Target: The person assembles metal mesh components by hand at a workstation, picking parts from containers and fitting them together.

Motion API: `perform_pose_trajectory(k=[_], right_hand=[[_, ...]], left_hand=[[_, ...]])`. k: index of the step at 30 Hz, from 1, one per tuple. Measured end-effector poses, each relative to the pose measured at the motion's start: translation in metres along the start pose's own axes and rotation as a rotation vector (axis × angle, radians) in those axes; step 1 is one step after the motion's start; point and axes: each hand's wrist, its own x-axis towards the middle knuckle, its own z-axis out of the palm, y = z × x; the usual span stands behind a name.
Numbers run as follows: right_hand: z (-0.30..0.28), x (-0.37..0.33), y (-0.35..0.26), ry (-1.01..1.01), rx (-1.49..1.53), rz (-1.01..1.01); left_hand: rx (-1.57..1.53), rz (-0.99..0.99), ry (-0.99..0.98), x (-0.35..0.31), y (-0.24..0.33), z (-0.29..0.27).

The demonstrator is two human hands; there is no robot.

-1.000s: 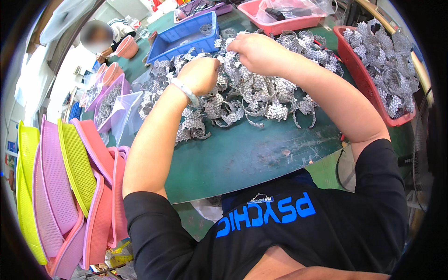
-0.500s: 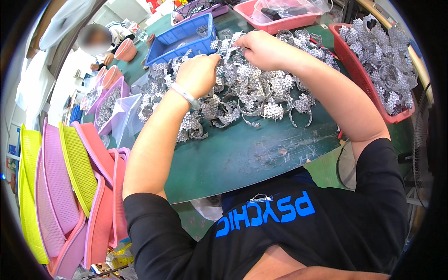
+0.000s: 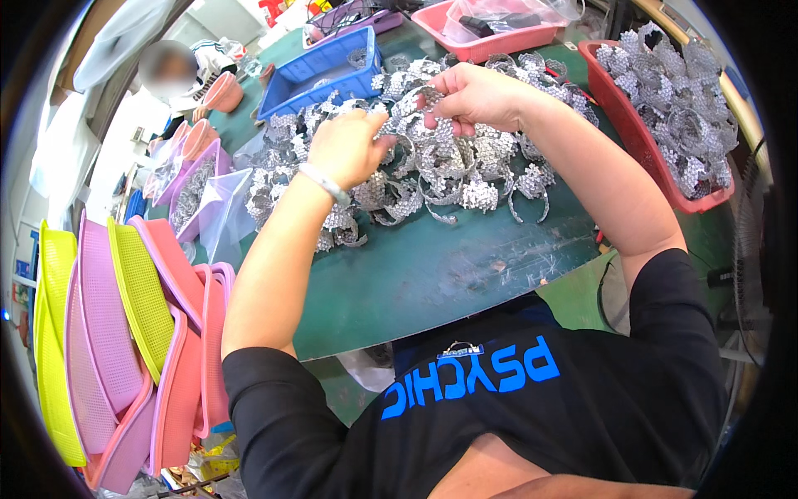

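Observation:
A broad heap of silvery curled bands (image 3: 478, 158), covered in small studs or beads, lies across the green table. My left hand (image 3: 349, 148), with a pale bracelet (image 3: 324, 182) on its wrist, rests over the heap's left part. Its thumb stands apart from the fingers, whose tips are partly hidden among the bands. To the right and slightly farther away, my right hand (image 3: 474, 98) pinches a silvery curled band (image 3: 430, 98) between thumb and fingers. Bands beneath both hands overlap, so single ones are hard to make out.
A blue tray (image 3: 320, 75) stands behind the heap, and a red basket (image 3: 611, 104) full of similar bands is at the right. Pink, purple and yellow-green baskets (image 3: 137, 324) are stacked at the left. Another person (image 3: 208, 62) sits at the far left beside pink bowls (image 3: 223, 93).
My left hand has loosened from a closed shape, its thumb now apart from the fingers. My right hand has turned, showing its fingers around a band. The view has shifted slightly.

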Motion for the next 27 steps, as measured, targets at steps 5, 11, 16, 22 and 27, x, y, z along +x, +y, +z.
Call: perform_pose_trajectory(k=[5, 11, 16, 22, 27], right_hand=[[0.007, -0.015, 0.000, -0.031, 0.100, -0.007], [0.025, -0.022, 0.009, -0.128, 0.315, 0.028], [0.040, -0.033, 0.015, -0.204, 0.484, 0.002], [0.055, -0.057, 0.026, -0.121, 0.567, -0.116], [0.075, -0.072, 0.032, -0.132, 0.561, -0.207]], left_hand=[[-0.625, -0.118, 0.126, -0.020, 0.027, -0.017], [-0.815, -0.086, 0.329, -0.037, 0.062, -0.003], [-1.050, -0.162, 0.413, -0.048, 0.070, 0.008], [-1.074, -0.296, 0.544, -0.062, 0.084, 0.010], [-0.929, -0.331, 0.588, -0.075, 0.096, 0.003]])
